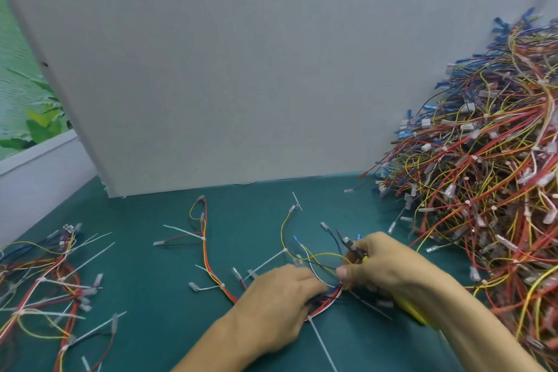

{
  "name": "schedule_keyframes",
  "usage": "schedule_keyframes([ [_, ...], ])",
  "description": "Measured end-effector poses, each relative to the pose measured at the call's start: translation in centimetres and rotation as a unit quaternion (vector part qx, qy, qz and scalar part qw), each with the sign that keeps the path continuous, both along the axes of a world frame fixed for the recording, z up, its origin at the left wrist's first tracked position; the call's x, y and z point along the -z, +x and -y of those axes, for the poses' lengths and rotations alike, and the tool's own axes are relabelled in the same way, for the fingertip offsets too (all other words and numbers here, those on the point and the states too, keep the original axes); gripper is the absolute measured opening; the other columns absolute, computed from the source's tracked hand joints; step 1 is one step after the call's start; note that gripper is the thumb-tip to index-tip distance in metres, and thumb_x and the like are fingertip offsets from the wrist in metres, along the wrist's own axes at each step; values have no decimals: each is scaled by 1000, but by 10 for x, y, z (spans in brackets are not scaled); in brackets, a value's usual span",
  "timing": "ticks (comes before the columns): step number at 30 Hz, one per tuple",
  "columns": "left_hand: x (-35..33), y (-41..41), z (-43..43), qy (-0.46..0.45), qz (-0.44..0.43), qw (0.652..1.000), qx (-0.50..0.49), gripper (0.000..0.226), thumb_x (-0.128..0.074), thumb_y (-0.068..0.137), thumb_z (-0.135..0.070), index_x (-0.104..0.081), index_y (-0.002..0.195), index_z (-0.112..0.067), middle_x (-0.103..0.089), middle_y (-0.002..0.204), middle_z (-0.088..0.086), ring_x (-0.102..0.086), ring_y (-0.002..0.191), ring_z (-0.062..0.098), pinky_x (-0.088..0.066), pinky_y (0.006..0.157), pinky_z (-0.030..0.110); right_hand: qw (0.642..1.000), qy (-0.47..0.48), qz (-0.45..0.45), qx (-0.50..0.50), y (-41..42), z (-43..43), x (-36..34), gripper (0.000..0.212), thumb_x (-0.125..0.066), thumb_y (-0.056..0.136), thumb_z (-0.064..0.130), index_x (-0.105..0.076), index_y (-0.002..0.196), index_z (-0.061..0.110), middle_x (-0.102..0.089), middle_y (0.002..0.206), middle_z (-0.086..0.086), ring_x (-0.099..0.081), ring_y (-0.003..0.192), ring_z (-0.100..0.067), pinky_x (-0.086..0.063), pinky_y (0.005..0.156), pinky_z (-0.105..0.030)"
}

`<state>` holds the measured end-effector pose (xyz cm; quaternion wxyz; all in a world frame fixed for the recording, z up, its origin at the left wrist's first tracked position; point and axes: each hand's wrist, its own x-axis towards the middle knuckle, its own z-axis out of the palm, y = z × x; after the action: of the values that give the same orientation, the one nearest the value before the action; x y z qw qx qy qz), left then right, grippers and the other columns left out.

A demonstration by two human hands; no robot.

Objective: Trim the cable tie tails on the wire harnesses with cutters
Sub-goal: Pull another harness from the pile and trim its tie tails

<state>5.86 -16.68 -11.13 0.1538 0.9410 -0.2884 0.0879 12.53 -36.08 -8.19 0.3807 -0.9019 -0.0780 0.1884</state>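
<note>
Faced a white board [241, 69] beyond both hands, above a green table [151, 326]. Had a big pile of harnesses [483, 175] just right of the right hand [383, 269] and a smaller lot [45, 287] well left of the left hand [280, 305]. Gripped one harness [324, 300] under the left hand's curled fingers. Held yellow-handled cutters [350, 246] in the closed right hand, tips pointing away. Had a white tie tail [321, 344] lying between both wrists.

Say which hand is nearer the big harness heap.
Right. The right hand, holding the cutters, lies just left of the heap; the left hand, gripping a harness, is farther left.
</note>
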Motion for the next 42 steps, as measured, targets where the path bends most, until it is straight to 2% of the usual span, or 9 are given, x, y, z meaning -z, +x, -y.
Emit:
schedule_keyframes([
  [6,4,-10,-10,-17,11,999,30,34,-55,90,-15,-66,119,-31,-65,113,-17,-55,95,13,-47,83,22,994,61,88,-36,-3,4,-27,22,-77,79,36,-72,81,15,-63,60,6,-52,51,-4,-44,52,-20],
  [11,11,-12,-11,-29,-8,999,16,36,-50,90,-14,-65,118,-31,-64,117,-17,-55,98,19,-47,85,33,980,-92,157,-83,2,-53,-20,31,-68,82,40,-53,67,17,-56,67,-1,-52,67,-23,-38,58,-30],
  [15,17,-13,-8,-49,25,998,26,39,-57,80,-4,-70,112,-22,-68,110,-5,-62,97,24,-52,82,33,966,-175,164,-92,20,-101,-1,19,-62,85,33,-60,92,16,-60,99,-12,-58,92,-33,-39,70,-31],
  [22,24,-14,-1,14,6,998,-56,31,-37,93,-13,-52,120,-12,-45,127,4,-45,115,24,-43,94,34,976,-154,112,-101,45,-105,8,6,-59,78,17,-57,76,12,-60,81,-9,-60,80,-30,-45,65,-30],
  [26,17,-15,1,61,53,996,-33,30,-34,83,-8,-62,94,-8,-60,100,8,-57,89,26,-51,73,31,986,-91,112,-84,53,-99,-6,27,-66,85,32,-62,82,6,-68,83,-11,-66,83,-30,-49,68,-30],
  [29,16,-18,1,92,90,991,-23,23,-40,78,-16,-62,82,-21,-60,83,-4,-58,71,15,-48,60,24,974,-160,102,-125,46,-109,-5,38,-74,78,45,-59,84,10,-65,86,-7,-63,83,-27,-47,70,-31],
  [32,14,-20,3,107,100,988,-48,2,-50,81,-25,-50,81,-23,-53,78,-5,-54,68,13,-45,52,23,962,-209,107,-139,38,-119,1,32,-79,71,36,-64,87,13,-64,92,-6,-63,88,-26,-52,75,-32],
  [36,12,-23,2,106,89,988,-73,12,-43,77,-24,-54,80,-25,-53,76,-7,-54,67,10,-43,48,20,964,-204,96,-139,39,-117,-1,33,-80,70,34,-68,91,12,-68,92,-7,-65,88,-24,-55,79,-32],
  [42,10,-22,-1,76,156,983,-66,12,-46,74,-16,-58,73,-20,-54,72,-3,-52,62,13,-42,44,25,962,-188,55,-192,36,-110,-8,32,-83,69,37,-69,81,11,-63,64,4,-57,62,-12,-43,58,-23],
])
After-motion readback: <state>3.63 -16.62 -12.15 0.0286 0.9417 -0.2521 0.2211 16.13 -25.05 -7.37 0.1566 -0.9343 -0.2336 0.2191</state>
